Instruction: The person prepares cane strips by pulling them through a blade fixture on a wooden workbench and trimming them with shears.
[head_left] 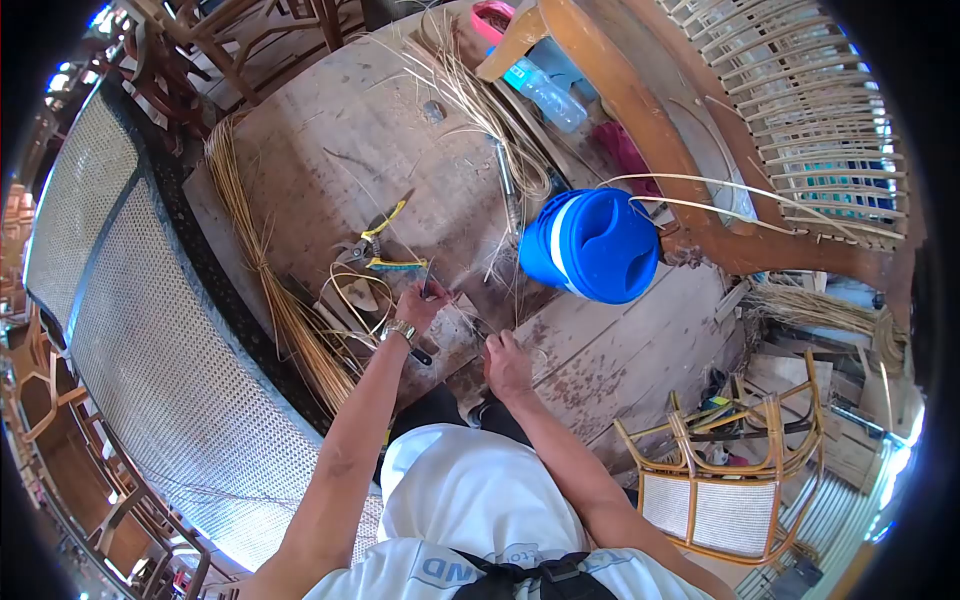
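Note:
My left hand (pixel 424 305), with a metal watch at the wrist, is closed around a narrow dark blade-like tool (pixel 429 277) that pokes up between the fingers. My right hand (pixel 507 364) is pinched shut just to the right; what it holds is too thin to make out. Pale fibre shavings (pixel 462 312) lie around and between the hands. Beyond my left hand rest yellow-handled pruning shears (pixel 385 240), and a black handle (pixel 421 356) shows below the wrist. A loop of cane strip (pixel 352 292) lies left of that hand.
A blue lidded bucket (pixel 608 245) stands to the right. Left are a long bundle of cane strips (pixel 250 235) and a woven cane panel (pixel 130 290). A wooden frame (pixel 625 90), a plastic bottle (pixel 550 100), cane strands (pixel 465 85) and a rattan chair (pixel 730 480) surround the floor.

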